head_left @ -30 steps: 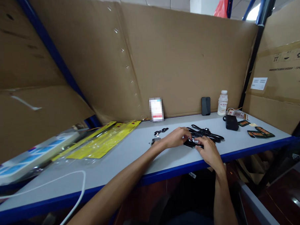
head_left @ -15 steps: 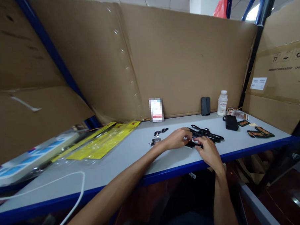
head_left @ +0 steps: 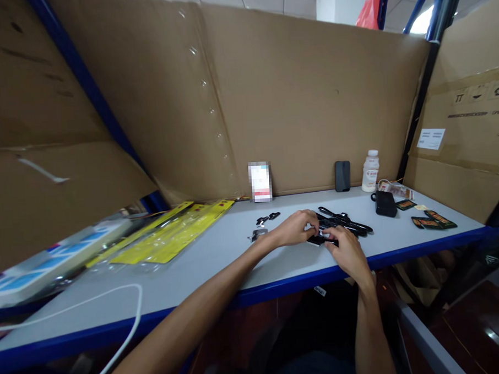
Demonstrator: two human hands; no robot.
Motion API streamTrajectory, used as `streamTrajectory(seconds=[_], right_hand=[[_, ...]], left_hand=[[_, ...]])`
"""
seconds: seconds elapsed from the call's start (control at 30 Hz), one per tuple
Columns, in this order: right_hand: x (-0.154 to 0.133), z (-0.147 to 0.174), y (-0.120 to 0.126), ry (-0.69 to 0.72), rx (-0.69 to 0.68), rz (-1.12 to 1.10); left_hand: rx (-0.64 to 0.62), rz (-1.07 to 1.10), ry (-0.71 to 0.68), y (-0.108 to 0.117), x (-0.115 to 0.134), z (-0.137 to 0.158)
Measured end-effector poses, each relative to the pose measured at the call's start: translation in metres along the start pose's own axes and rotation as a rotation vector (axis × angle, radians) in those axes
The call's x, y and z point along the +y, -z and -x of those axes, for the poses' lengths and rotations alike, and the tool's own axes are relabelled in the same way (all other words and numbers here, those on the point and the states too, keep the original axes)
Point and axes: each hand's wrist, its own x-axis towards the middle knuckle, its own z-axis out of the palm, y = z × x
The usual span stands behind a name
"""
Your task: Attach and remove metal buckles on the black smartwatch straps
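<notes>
Over the right half of the grey table, my left hand is closed, its fingers curled and pinching at a small dark part whose kind I cannot make out. Close beside it, my right hand closes thumb and fingers on a flat black piece lying low between both hands. Just behind them sits a bundle of black straps or cables, partly hidden by my fingers. Left of my left hand are a small clear-and-metal item and small black pieces.
A lit phone leans against the cardboard wall. Towards the back right stand a dark upright device, a white bottle, a black case and dark packets. Yellow-backed plastic packs and a white cable lie left.
My fingers shift very slightly around the black piece, and the camera view moves a little. Everything else on the table stays in place.
</notes>
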Motion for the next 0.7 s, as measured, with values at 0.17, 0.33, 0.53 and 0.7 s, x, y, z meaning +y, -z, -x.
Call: streamTrajectory(seconds=[0.17, 0.33, 0.53, 0.7], right_hand=[[-0.001, 0.000, 0.000, -0.008, 0.005, 0.001], [-0.002, 0.000, 0.001, -0.027, -0.008, 0.007], [0.000, -0.001, 0.000, -0.012, 0.000, -0.009], [-0.001, -0.001, 0.001, -0.015, -0.005, -0.004]], left_hand=[[-0.037, -0.197, 0.169, 0.002, 0.002, 0.003], [-0.075, -0.229, 0.060, -0.002, -0.004, 0.005], [-0.042, -0.143, 0.010, -0.001, -0.008, 0.003], [-0.017, -0.109, 0.022, -0.001, -0.007, 0.003]])
